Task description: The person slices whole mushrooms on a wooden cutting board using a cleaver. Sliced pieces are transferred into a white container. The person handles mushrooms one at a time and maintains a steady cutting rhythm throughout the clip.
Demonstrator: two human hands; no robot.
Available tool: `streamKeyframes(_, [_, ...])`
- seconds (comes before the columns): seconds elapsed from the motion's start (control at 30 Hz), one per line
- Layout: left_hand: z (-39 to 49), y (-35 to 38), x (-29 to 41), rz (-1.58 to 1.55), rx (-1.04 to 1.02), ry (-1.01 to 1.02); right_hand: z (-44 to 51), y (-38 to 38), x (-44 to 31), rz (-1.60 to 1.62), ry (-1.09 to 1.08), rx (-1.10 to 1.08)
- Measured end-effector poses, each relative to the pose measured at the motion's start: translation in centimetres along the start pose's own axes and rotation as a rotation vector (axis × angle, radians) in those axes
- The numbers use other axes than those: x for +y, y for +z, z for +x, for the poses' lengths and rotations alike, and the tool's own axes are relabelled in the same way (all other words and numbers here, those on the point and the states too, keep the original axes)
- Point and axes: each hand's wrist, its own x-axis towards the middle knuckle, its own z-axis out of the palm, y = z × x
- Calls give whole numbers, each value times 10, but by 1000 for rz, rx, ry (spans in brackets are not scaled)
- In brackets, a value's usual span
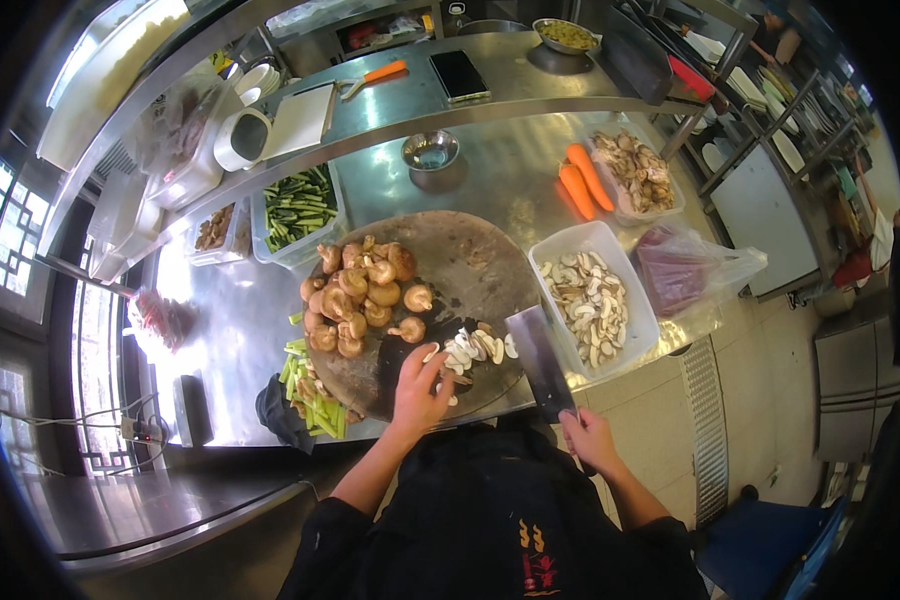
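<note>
My right hand (586, 436) grips the handle of a Chinese cleaver (538, 356), its broad blade over the right edge of the round chopping board (480, 247). My left hand (422, 390) is low over the board, fingertips beside white mushroom slices (465, 351). A pale piece shows at its fingertips; whether it is held is unclear. Behind it, whole brown mushrooms (352, 282) lie heaped on the board's left half. Just right of the cleaver, a white plastic tub (643, 300) contains many sliced mushrooms (589, 304).
Carrots (581, 180) and a tub of torn mushrooms (634, 169) stand at back right, near a plastic bag (675, 266). Cut greens (300, 206) fill a tub at left. Celery pieces (319, 397) lie beside the board. A steel bowl (430, 151) sits below the raised shelf (390, 109).
</note>
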Motion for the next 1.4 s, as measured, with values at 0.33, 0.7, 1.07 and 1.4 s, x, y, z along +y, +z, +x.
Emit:
streamKeyframes(0.33, [6,65,0,287,-212,61,39,7,32,591,376,-176])
streamKeyframes(0.7, [2,73,12,312,-58,-34,65,49,6,298,328,-458])
streamKeyframes(1.07, [-25,67,8,173,243,-240,56,77,-13,125,310,-637])
streamKeyframes(1.4, [-17,71,11,84,397,-297,42,78,-42,89,255,-650])
